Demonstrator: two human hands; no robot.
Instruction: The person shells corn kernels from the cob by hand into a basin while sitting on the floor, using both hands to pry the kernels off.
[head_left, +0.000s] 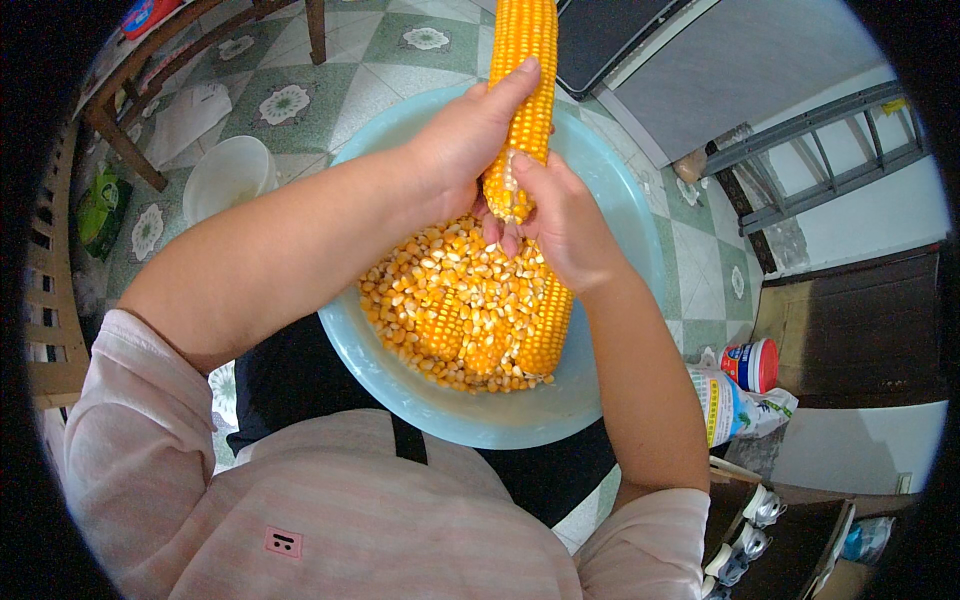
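A yellow ear of dried corn (523, 82) is held up over a light blue plastic basin (630, 225). My left hand (472, 135) wraps around its middle, the thumb lying along the kernels. With the thumb pressed on its lower end, my right hand (562, 217) grips the same ear; pale bare cob shows by that thumb. Loose kernels (472, 277) heap up in the basin below. Another ear (551, 322) leans at the right of the heap, and a further one (439, 330) is partly buried. The basin rests on my lap.
A white plastic tub (229, 176) stands on the tiled floor at left, near a wooden chair (124, 135) and a green bag (103, 214). On the right are a metal ladder (817, 157), a red-lidded bucket (750, 365), a printed sack (739, 409) and a shoe rack (795, 540).
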